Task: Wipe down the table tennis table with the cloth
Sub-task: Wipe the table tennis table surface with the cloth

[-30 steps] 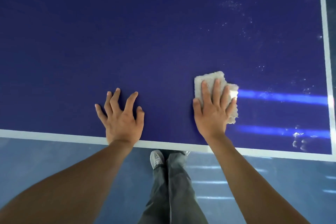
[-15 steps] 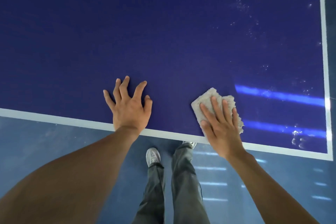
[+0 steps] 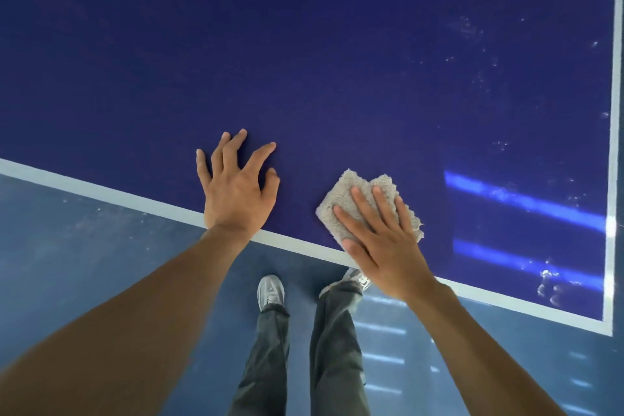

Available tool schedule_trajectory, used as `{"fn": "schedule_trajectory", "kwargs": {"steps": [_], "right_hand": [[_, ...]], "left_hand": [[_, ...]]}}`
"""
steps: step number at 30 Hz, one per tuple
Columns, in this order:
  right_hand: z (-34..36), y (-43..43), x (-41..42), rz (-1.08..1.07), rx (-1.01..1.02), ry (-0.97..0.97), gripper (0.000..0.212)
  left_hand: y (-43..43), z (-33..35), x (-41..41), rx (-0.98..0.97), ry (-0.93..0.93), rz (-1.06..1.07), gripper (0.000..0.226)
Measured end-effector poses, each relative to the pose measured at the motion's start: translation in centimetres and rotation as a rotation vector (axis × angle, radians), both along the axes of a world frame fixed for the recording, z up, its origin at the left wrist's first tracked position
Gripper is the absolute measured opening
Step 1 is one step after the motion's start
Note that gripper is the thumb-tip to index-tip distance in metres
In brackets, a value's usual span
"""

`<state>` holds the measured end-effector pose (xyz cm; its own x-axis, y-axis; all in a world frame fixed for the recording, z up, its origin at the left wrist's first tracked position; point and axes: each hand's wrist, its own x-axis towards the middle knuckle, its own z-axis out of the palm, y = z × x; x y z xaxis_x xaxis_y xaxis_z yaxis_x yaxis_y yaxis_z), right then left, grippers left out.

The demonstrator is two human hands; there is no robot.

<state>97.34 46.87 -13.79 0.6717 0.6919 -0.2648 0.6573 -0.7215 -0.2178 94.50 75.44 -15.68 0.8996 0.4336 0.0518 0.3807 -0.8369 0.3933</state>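
A wiping stroke is judged to be in hand along the near edge of the desk [image 3: 304, 61]. The cloth [image 3: 347, 189], a folded pale pad, is pressed flat on the blue surface just inside the white border line [image 3: 135, 204], a little right of the middle of that edge. It is covered by the right grip [image 3: 388, 246], whose fingers are laid straight over it, not curled round it. The left grip [image 3: 236, 192] is spread apart and set flat on the desk near the cloth, holding nothing; support seems to be taken from it. White specks [image 3: 472, 34] and smears [image 3: 547, 280] are seen toward the right edge and the near right corner. For the next move, even downward pressure would be called for while the cloth is drawn toward those marks, with care that it is not carried over the edge.
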Motion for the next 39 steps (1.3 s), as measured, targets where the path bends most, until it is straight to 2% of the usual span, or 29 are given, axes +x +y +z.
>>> {"fn": "schedule_trajectory", "kwargs": {"steps": [2,6,8,10,14,16,18,22,24,26,30,32,35,39], "right_hand": [[0.2,-1.8,3.5,-0.14,-0.034,0.004,0.056],[0.1,-1.3,10.8,-0.61,-0.085,0.018,0.058],[-0.1,1.6,12.4,-0.699,-0.05,0.008,0.06],[-0.2,4.5,11.9,-0.57,-0.019,-0.017,0.058],[-0.7,4.3,8.0,0.017,0.034,-0.055,0.057],[-0.9,1.3,8.2,0.106,0.039,-0.035,0.056],[-0.9,-1.4,10.4,0.008,0.038,-0.048,0.056],[-0.8,-3.0,18.4,-0.509,0.001,-0.014,0.059],[-0.7,-1.2,22.3,-0.696,0.01,0.013,0.059],[-0.7,1.4,24.9,-0.659,0.009,0.052,0.061],[-0.5,4.5,24.6,-0.139,0.031,0.042,0.06],[-0.6,3.2,23.1,0.021,0.035,0.002,0.061],[-0.8,-0.8,21.9,-0.017,0.035,-0.026,0.06],[-0.6,-3.9,26.0,-0.302,-0.015,-0.026,0.061]], "left_hand": [[0.0,0.0,0.0,-0.006,-0.017,0.004,0.045],[-0.3,-0.1,0.0,0.002,-0.037,0.014,0.044],[-0.3,-0.2,0.1,0.024,-0.041,0.022,0.044],[-0.3,-0.2,0.1,0.038,-0.028,0.02,0.045],[-0.7,0.3,0.3,0.034,0.003,0.035,0.047],[-1.0,0.6,0.5,0.004,0.002,0.069,0.046],[-1.2,0.8,0.8,-0.003,0.0,0.086,0.046],[-1.5,1.1,2.9,0.048,0.008,0.06,0.046],[-2.0,1.3,5.3,0.056,0.006,0.035,0.044],[-2.6,1.5,8.3,0.047,-0.012,0.018,0.044],[-3.1,1.8,15.7,0.036,-0.016,0.019,0.049],[-3.2,1.8,19.6,0.046,0.026,-0.006,0.05],[-3.6,1.4,24.6,0.032,0.109,-0.056,0.051],[-4.2,0.5,27.3,0.052,0.215,-0.026,0.053]]}}
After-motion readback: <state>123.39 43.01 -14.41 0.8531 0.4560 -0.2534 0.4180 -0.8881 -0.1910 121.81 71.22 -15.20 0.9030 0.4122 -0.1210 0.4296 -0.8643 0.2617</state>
